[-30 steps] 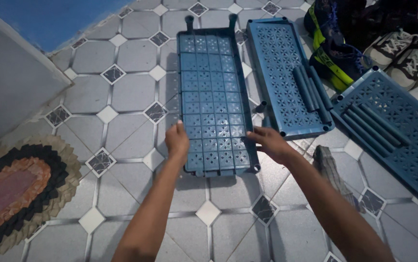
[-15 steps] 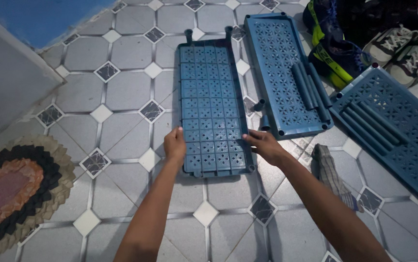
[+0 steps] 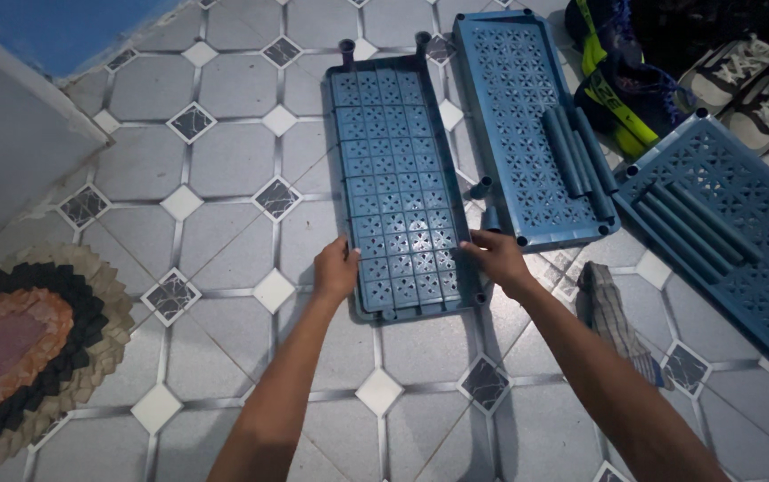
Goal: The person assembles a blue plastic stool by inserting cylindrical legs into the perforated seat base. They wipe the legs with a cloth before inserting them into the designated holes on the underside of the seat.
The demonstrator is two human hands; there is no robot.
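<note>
1. No package, carton or wrapper appears anywhere on the tiled floor.
2. No label or sticker can be made out on any item.
3. No sign hangs on the wall at upper left.
4. No screen or display appears in the head view.

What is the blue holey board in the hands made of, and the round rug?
The blue perforated shelf panel looks like moulded plastic: uniform colour, slight sheen, a grid of identical cut-outs. The oval rug with dark and orange rings seems to be soft fabric, judging by its scalloped, ruffled rows.
</note>
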